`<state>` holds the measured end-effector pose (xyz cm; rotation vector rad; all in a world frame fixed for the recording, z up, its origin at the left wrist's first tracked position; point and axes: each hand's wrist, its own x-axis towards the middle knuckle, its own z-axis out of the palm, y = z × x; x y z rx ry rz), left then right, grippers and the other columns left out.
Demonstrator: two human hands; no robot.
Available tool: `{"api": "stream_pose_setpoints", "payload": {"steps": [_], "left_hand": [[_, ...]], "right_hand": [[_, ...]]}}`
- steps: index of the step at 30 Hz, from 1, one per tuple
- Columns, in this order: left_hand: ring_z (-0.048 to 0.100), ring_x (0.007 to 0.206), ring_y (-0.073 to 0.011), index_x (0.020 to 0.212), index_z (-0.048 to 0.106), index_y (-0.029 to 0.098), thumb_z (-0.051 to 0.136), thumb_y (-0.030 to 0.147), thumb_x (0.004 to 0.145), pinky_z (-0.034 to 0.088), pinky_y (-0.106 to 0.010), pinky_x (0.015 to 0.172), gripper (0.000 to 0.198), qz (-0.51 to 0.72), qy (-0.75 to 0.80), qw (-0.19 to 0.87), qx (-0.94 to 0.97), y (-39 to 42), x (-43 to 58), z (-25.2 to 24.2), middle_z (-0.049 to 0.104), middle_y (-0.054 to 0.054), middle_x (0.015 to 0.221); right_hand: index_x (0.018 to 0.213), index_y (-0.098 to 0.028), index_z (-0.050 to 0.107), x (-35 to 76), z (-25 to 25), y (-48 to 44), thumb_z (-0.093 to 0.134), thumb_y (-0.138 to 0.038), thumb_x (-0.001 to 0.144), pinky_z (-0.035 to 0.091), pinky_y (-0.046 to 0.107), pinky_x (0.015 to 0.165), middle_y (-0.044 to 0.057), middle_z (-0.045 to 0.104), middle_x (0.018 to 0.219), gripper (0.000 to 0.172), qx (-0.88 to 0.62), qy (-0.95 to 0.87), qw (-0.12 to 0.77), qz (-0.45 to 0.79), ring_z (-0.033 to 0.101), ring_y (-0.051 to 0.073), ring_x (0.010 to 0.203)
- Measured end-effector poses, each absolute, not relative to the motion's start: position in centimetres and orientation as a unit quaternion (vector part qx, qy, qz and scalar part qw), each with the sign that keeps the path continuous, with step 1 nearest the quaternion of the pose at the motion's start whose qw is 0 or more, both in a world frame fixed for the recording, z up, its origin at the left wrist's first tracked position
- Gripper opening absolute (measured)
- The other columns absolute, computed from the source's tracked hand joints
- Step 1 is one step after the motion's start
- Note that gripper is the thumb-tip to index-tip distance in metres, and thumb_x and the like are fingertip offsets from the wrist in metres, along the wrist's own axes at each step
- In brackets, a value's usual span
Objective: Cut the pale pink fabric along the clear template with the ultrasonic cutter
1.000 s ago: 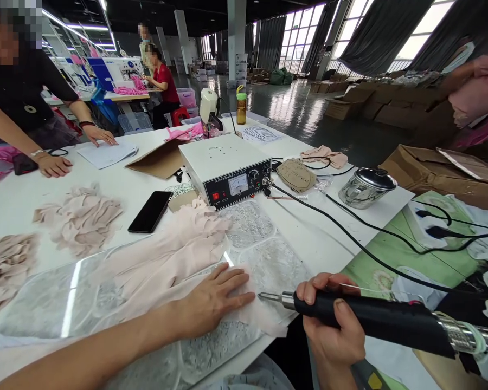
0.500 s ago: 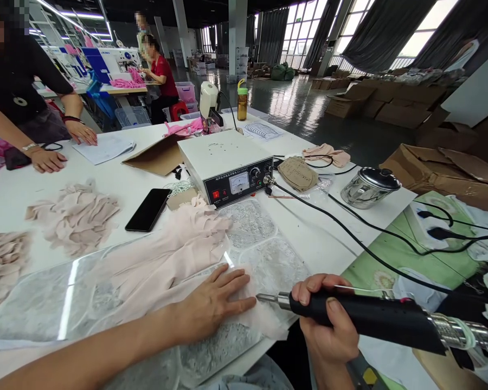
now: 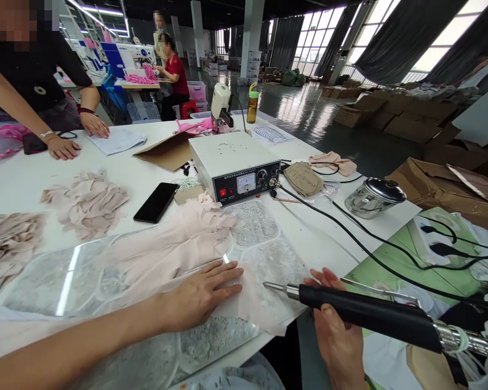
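My left hand (image 3: 211, 292) lies flat, fingers stretched, on a strip of sheer pale pink fabric (image 3: 256, 309) over a clear-topped grey mat (image 3: 268, 265). In my right hand (image 3: 335, 319) is a handheld ultrasonic tool (image 3: 361, 311) with a black barrel and a pointed metal tip. The tip is just right of my left fingertips, over the fabric; whether it touches is unclear. My right thumb is under the barrel and the other fingers are partly hidden behind it. A heap of the same fabric pieces (image 3: 183, 230) lies beyond my left hand.
A control box (image 3: 231, 157) with a dial stands behind the mat, its cable (image 3: 337, 238) running right. Nearby are a phone (image 3: 156, 202), fabric piles (image 3: 91, 208), a lidded metal pot (image 3: 370, 197) and a bottle (image 3: 252, 105). Another person's hands (image 3: 63, 147) rest at far left.
The tool's tip has moved away from my left fingertips, and my right-hand fingers have loosened around the barrel. My left hand remains flat on the fabric. The view has shifted slightly.
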<state>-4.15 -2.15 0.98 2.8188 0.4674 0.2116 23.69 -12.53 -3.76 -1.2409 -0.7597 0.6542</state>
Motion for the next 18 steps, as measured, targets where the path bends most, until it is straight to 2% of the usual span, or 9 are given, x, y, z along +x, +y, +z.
{"api": "stream_pose_setpoints", "payload": {"steps": [2, 5, 7, 11, 15, 18], "left_hand": [[0.039, 0.142, -0.0286, 0.134, 0.056, 0.013, 0.047, 0.007, 0.094, 0.031, -0.047, 0.120, 0.042, 0.085, 0.165, 0.138, 0.973, -3.0, -5.1, 1.2, 0.047, -0.014, 0.149], [0.043, 0.140, -0.0250, 0.137, 0.054, 0.018, 0.048, 0.012, 0.098, 0.030, -0.041, 0.121, 0.040, 0.086, 0.177, 0.142, 0.970, -4.3, -6.6, 1.2, 0.050, -0.010, 0.148], [0.043, 0.140, -0.0235, 0.139, 0.052, 0.021, 0.049, 0.013, 0.098, 0.028, -0.040, 0.121, 0.042, 0.088, 0.188, 0.146, 0.967, -4.9, -7.2, 0.9, 0.049, -0.009, 0.148], [0.042, 0.141, -0.0248, 0.139, 0.053, 0.021, 0.048, 0.012, 0.098, 0.028, -0.041, 0.121, 0.042, 0.090, 0.197, 0.150, 0.965, -5.6, -7.6, 0.3, 0.052, -0.009, 0.146], [0.049, 0.136, -0.0261, 0.132, 0.058, 0.020, 0.045, 0.013, 0.099, 0.030, -0.044, 0.119, 0.036, 0.101, 0.195, 0.144, 0.965, -5.9, -7.7, 0.3, 0.056, -0.010, 0.142], [0.054, 0.130, -0.0257, 0.129, 0.060, 0.017, 0.045, 0.010, 0.097, 0.032, -0.043, 0.117, 0.036, 0.111, 0.202, 0.136, 0.964, -5.6, -7.1, 0.4, 0.059, -0.012, 0.138]], "right_hand": [[0.101, -0.021, 0.071, 23.8, -5.0, -14.7, 0.075, -0.043, 0.076, 0.059, 0.041, 0.077, 0.008, 0.075, 0.094, 0.034, -0.630, -0.359, 0.615, 0.309, 0.071, 0.028, 0.084], [0.091, -0.020, 0.072, 22.7, -5.8, -17.1, 0.070, -0.041, 0.082, 0.060, 0.034, 0.070, 0.009, 0.074, 0.089, 0.023, -0.673, -0.434, 0.554, 0.227, 0.071, 0.025, 0.077], [0.095, -0.023, 0.073, 21.5, -5.7, -17.4, 0.066, -0.034, 0.086, 0.060, 0.034, 0.073, 0.008, 0.074, 0.092, 0.015, -0.630, -0.555, 0.526, 0.134, 0.071, 0.024, 0.082], [0.121, -0.023, 0.067, 20.1, -4.7, -16.0, 0.064, -0.032, 0.088, 0.061, 0.038, 0.073, 0.010, 0.074, 0.104, 0.034, -0.521, -0.744, 0.418, -0.013, 0.071, 0.027, 0.092], [0.112, -0.024, 0.069, 20.5, -4.2, -15.0, 0.062, -0.023, 0.089, 0.061, 0.035, 0.075, 0.007, 0.074, 0.099, 0.024, -0.479, -0.781, 0.398, -0.043, 0.072, 0.023, 0.087], [0.126, -0.022, 0.063, 20.4, -4.0, -14.9, 0.059, -0.029, 0.092, 0.060, 0.031, 0.071, 0.009, 0.073, 0.102, 0.035, -0.490, -0.781, 0.384, -0.051, 0.072, 0.022, 0.088]]}}
